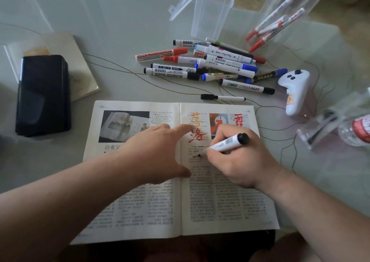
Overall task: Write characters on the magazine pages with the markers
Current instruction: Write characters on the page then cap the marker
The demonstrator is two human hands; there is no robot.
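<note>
A: The magazine (140, 211) lies open at the near edge of the table (120, 31). The left hand (158, 151) is flat on it, fingers straight and spread across the fold, forefinger reaching the orange characters (197, 129) on the right page.
B: And the right hand (236, 161) has its fingers curled tight round a white marker (226, 142) with a black end. The tip is down on the right page at a small black mark (198, 156), just below those orange strokes.
A: There's a red character (238, 120) towards the far right corner of that page, too.
B: Beyond the magazine sits a heap of loose markers (210, 63) with red, blue and black caps. One thin black pen (222, 97) lies alone just past the page's far edge.
A: On the far side a clear box (208, 15) stands with its lid open. To its right is a clear jar (280, 19) with red-capped markers inside.
B: A white controller (294, 91) is right of the heap, and a black case (43, 95) on the left overlaps a pale book (84, 77).
</note>
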